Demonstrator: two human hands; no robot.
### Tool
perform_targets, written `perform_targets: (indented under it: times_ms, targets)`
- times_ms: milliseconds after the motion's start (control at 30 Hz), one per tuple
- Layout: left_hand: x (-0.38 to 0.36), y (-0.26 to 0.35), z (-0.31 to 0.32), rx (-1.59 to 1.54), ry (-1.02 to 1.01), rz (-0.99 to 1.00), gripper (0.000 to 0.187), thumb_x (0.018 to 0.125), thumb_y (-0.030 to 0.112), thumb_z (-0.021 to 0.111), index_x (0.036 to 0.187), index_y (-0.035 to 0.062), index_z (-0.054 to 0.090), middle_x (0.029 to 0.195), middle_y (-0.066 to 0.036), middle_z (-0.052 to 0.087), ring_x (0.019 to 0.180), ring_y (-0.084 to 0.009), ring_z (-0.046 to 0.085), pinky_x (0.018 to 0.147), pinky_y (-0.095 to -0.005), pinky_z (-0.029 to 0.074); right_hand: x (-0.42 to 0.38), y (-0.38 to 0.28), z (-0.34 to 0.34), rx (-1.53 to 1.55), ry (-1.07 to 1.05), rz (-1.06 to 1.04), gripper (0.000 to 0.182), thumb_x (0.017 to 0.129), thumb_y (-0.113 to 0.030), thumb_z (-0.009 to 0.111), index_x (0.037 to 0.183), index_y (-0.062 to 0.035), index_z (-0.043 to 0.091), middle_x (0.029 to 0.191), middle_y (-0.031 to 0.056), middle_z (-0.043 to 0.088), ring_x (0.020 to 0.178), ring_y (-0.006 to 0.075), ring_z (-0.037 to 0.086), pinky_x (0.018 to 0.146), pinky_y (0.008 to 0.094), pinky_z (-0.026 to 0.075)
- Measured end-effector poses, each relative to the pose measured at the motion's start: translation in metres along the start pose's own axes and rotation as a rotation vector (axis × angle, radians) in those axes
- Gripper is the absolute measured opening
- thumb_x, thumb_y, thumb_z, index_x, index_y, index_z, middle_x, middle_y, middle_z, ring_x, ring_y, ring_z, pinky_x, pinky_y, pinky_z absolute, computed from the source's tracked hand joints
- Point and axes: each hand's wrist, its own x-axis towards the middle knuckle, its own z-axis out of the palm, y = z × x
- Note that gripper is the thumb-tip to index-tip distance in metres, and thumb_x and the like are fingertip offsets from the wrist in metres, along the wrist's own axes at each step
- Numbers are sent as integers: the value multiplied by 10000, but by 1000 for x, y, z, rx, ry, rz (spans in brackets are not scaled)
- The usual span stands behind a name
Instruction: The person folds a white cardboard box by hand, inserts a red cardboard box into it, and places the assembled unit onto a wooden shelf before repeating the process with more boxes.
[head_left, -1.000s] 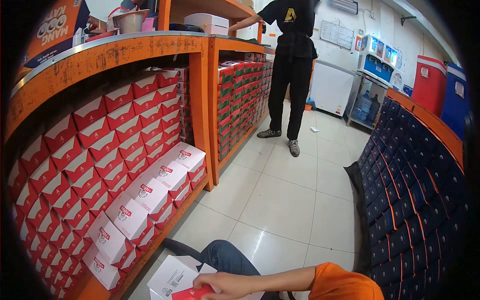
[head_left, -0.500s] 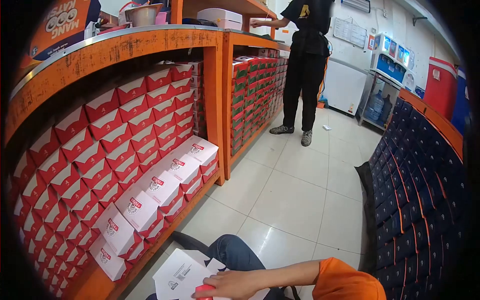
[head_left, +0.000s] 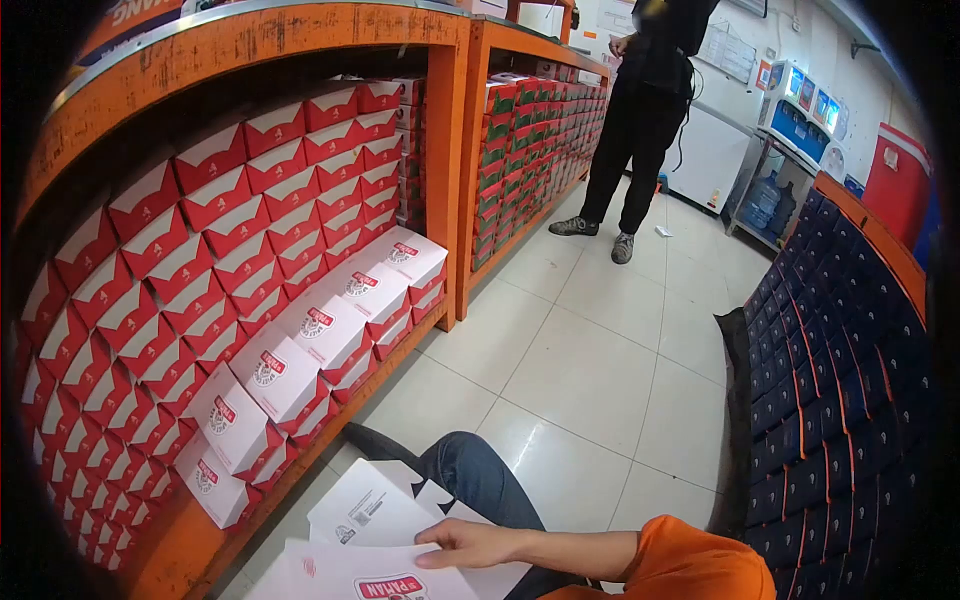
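Note:
My right hand, at the end of an orange sleeve, is closed on the edge of a white carton blank. That blank carries a red and black printed logo and runs off the bottom of the view. Under it, over my bent leg, lies another white carton blank with small dark print and cut flaps. My left hand is out of view.
To the left, folded red and white boxes fill an orange shelf. Dark blue boxes are stacked along the right. Farther off, a person in black stands on the tiled floor.
A white blank with a red logo has come into view in my right hand, where only a bit of red showed before. The standing person's arm has come down from the counter.

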Motion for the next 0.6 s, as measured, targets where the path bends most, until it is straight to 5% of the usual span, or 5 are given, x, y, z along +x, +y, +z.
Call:
perform_targets:
  times_ms: [33, 100, 200, 367, 600]
  targets:
    - [-3, -7, 6, -33, 18, -16, 693, 826, 182, 721, 1400, 10, 371, 1356, -208, 471, 1222, -314, 494, 1046, -422, 389, 4, -2, 12, 2, 1, 9, 401, 983, -316, 564, 1165, 38, 610, 1164, 133, 628, 1095, 206, 566, 950, 362, 427]
    - [-5, -18, 17, -93, 53, -36, 688, 831, 214, 710, 1396, 15, 374, 1361, -208, 472, 1215, -315, 501, 1041, -422, 397, 18, -3, 29, -522, 603, -542, 429, 978, -399, 528, 1170, -29, 628, 1249, 206, 526, 1167, 333, 480, 995, 445, 365]
    - [2, -32, 27, -169, 105, -47, 681, 838, 263, 694, 1391, 24, 377, 1368, -206, 473, 1205, -316, 511, 1034, -421, 409, 22, -13, 22, -874, 293, -891, 480, 957, -501, 490, 1222, -130, 638, 1320, 220, 423, 1221, 409, 396, 1034, 514, 290]
    - [-14, -56, 46, -304, 216, -127, 678, 849, 344, 667, 1383, 38, 383, 1379, -205, 476, 1188, -317, 527, 1021, -419, 429, 20, -10, 25, -926, 423, -736, 455, 947, -538, 483, 1143, -159, 639, 1261, 235, 427, 1196, 436, 378, 996, 560, 288]
    - [-2, -60, 67, -503, 420, -134, 688, 865, 458, 629, 1372, 58, 390, 1395, -202, 479, 1165, -319, 550, 1003, -417, 456, 27, 2, 23, -773, 461, -966, 378, 905, -319, 654, 1139, -29, 590, 1054, 165, 552, 1022, 343, 526, 888, 406, 430]
